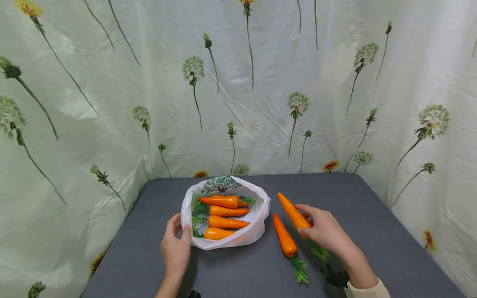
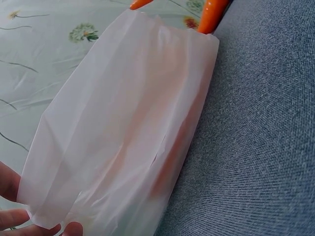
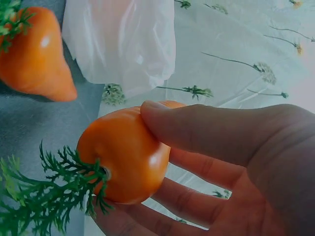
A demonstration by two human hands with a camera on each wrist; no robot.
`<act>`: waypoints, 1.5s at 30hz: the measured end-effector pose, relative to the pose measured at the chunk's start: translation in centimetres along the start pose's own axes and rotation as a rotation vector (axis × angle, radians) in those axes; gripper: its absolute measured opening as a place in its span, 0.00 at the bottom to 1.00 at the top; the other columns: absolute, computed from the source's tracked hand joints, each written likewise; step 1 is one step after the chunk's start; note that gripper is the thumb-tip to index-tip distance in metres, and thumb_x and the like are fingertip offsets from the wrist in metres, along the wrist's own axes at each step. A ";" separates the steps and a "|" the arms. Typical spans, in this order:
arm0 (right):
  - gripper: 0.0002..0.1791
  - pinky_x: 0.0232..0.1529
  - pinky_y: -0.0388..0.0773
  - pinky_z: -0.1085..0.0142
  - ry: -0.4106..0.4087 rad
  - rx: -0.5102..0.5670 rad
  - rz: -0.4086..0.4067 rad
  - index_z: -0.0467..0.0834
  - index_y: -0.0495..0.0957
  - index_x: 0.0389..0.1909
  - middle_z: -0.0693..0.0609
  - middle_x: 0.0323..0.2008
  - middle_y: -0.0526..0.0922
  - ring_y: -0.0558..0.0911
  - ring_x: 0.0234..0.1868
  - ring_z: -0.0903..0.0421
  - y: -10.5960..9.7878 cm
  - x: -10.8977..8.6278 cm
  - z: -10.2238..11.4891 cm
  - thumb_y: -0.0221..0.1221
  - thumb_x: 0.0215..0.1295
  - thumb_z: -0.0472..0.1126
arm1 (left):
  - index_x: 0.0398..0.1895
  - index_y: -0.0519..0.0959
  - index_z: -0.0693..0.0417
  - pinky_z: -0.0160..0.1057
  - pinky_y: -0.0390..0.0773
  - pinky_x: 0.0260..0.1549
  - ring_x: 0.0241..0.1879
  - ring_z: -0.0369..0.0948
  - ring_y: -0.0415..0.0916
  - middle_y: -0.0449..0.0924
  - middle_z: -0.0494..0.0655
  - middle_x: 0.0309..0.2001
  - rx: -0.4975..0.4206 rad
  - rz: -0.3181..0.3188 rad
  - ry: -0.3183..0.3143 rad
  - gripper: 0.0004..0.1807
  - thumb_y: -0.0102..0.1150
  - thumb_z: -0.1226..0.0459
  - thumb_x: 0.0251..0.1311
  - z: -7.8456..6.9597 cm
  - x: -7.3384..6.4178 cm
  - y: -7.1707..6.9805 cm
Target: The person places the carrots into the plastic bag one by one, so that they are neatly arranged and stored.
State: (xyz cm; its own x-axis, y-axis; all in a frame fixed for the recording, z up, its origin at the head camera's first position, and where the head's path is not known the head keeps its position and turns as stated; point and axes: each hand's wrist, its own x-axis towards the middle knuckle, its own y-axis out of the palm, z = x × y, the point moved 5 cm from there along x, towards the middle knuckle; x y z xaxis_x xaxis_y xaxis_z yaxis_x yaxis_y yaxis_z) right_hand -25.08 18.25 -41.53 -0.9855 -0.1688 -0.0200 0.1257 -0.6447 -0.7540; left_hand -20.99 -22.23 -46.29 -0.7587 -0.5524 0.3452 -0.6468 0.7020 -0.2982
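Observation:
My right hand (image 1: pixel 323 228) holds an orange carrot (image 1: pixel 292 210) up off the table, thumb on one side and fingers round the other, its green top hanging toward me. In the right wrist view the thick end of this carrot (image 3: pixel 123 157) faces the camera. Just left of it, a second carrot (image 1: pixel 285 236) lies on the table. A white plastic bag (image 1: pixel 262 211) stands with its mouth spread, several carrots (image 1: pixel 228 222) lying inside. At the bag's left rim, my left hand (image 1: pixel 177 244) pinches the plastic between thumb and fingers.
The dark grey table (image 1: pixel 231 277) extends around the bag. Behind it and at the sides hangs a pale curtain (image 1: pixel 261 136) printed with dandelions. A dark band (image 1: pixel 333 276) sits at my right wrist, beside a cream sleeve (image 1: pixel 367 289).

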 end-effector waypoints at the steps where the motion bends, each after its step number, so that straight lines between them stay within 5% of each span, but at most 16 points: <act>1: 0.36 0.25 0.74 0.66 -0.009 -0.002 -0.004 0.59 0.68 0.59 0.53 0.40 0.78 0.77 0.34 0.59 0.0 0.0 0.2 0.68 0.46 0.38 | 0.55 0.71 0.47 0.52 0.70 0.47 0.48 0.43 0.72 0.77 0.45 0.45 -0.001 0.000 0.000 0.21 0.57 0.62 0.57 0.0 0.0 0.0; 45: 0.36 0.28 0.75 0.66 -0.233 0.043 -0.075 0.65 0.64 0.60 0.61 0.40 0.77 0.77 0.36 0.62 -0.6 0.3 8.5 0.66 0.51 0.40 | 0.55 0.71 0.48 0.53 0.68 0.48 0.48 0.44 0.72 0.77 0.46 0.45 -0.005 -0.002 0.009 0.21 0.57 0.62 0.57 0.0 0.0 -0.2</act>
State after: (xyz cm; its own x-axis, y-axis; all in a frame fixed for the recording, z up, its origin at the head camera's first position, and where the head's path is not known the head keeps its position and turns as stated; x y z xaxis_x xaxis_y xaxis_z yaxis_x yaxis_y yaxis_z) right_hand -24.50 12.22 -35.49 -0.9397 -0.2836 0.1910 0.0629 -0.6923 -0.7188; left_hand -20.85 -22.35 -46.24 -0.7570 -0.5494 0.3537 -0.6475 0.7036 -0.2928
